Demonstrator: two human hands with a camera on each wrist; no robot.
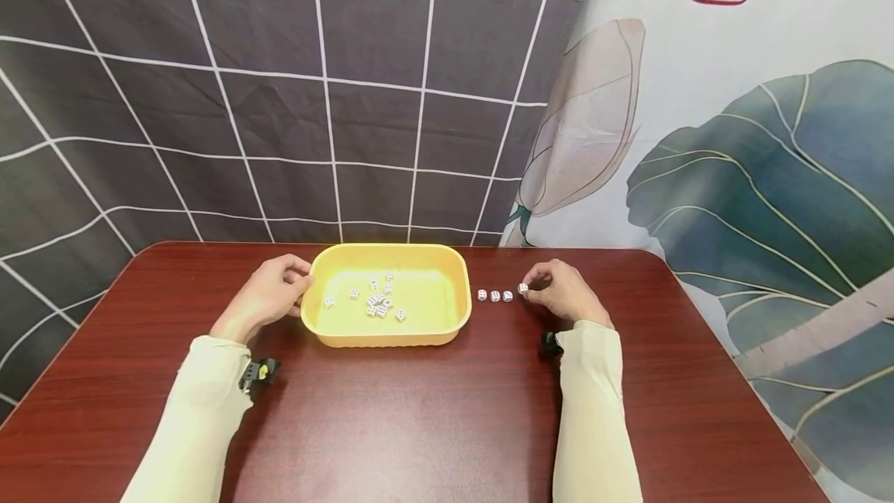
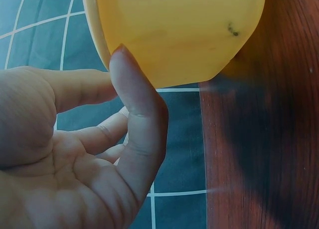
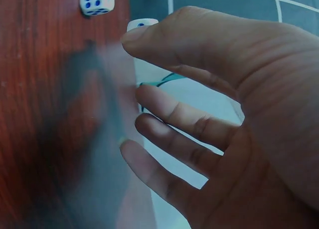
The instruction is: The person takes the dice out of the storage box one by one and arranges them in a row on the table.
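A yellow plastic basin [image 1: 391, 338] stands on the table with several white dice [image 1: 377, 303] scattered over its floor. My left hand [image 1: 274, 293] pinches the basin's left end; in the left wrist view the thumb [image 2: 142, 104] lies against its wall. To the right of the basin, three dice [image 1: 495, 296] sit in a row on the wood. At the right end of that row my right hand [image 1: 564, 291] pinches another die [image 1: 523, 288] between thumb and forefinger. The right wrist view shows this die [image 3: 142, 24] partly hidden by the thumb, its other fingers spread loosely.
The reddish-brown wooden table [image 1: 405, 425] extends toward me in front of the basin. Behind it hangs a dark cloth [image 1: 265, 115] with a white grid, and a curtain [image 1: 768, 161] with large leaves is on the right.
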